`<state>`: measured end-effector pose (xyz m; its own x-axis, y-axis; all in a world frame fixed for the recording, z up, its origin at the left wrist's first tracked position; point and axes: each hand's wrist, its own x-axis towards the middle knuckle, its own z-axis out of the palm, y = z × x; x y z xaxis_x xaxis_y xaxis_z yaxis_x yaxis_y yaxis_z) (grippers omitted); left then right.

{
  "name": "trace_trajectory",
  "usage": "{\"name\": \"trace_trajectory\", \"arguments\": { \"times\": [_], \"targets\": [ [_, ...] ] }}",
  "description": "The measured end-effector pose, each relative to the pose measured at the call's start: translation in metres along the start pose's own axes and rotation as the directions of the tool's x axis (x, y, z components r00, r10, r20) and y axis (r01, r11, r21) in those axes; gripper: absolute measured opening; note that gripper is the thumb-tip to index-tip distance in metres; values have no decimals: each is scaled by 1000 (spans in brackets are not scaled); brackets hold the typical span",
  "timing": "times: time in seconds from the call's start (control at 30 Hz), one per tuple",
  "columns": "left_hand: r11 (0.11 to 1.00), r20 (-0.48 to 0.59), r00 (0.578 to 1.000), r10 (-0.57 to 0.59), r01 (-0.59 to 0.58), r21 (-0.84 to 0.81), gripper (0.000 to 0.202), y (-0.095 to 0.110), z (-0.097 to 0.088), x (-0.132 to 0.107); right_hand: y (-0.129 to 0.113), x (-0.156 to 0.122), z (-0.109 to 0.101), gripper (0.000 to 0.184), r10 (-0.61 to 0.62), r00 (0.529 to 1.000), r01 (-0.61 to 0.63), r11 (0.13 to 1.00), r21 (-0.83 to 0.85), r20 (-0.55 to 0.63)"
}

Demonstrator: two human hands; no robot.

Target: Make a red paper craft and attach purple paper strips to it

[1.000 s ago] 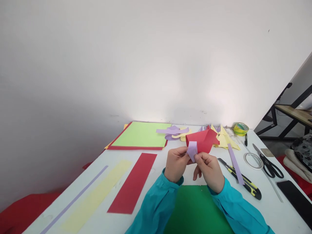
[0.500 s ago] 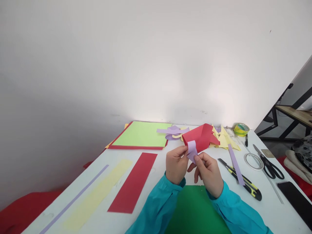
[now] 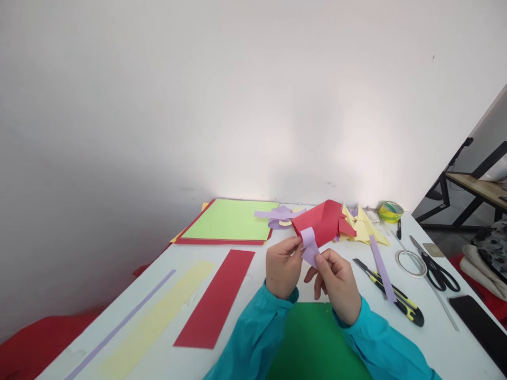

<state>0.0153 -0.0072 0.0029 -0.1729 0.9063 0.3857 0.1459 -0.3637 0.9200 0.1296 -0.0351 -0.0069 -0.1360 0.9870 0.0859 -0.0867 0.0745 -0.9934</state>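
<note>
Between my hands is a purple paper strip (image 3: pixel 310 247), curled over at its top against the rim of a red paper tube (image 3: pixel 319 221). My left hand (image 3: pixel 283 266) pinches the strip's left side at the tube's near edge. With thumb and forefinger, my right hand (image 3: pixel 336 279) grips the strip's lower right end; its other fingers curl below. The tube lies tilted above my hands, its far right end cut into pointed flaps. Whether my left fingers also grip the tube's rim is hidden. Green paper (image 3: pixel 317 343) lies below my wrists.
To the left lie a red strip (image 3: pixel 216 298), a pale yellow strip (image 3: pixel 158 319) and a thin purple strip (image 3: pixel 122 322). Light green sheets (image 3: pixel 232 219) are stacked behind. At right are a utility knife (image 3: pixel 390 293), scissors (image 3: pixel 435 269), tape rolls (image 3: pixel 391 211) and folded yellow paper (image 3: pixel 364 227).
My left hand, with the red tube and the curled end of the purple strip, has shifted slightly left. My right hand keeps its pinch on the strip's lower end.
</note>
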Motion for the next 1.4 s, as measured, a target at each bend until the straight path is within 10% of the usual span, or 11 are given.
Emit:
{"name": "trace_trajectory", "arguments": {
  "times": [1.4],
  "targets": [
    [882, -52, 936, 348, -308, 357, 24, -3, -8, 4, 6, 5, -1, 32, 91, 995, -92, 996, -21, -32]
  ]
}}
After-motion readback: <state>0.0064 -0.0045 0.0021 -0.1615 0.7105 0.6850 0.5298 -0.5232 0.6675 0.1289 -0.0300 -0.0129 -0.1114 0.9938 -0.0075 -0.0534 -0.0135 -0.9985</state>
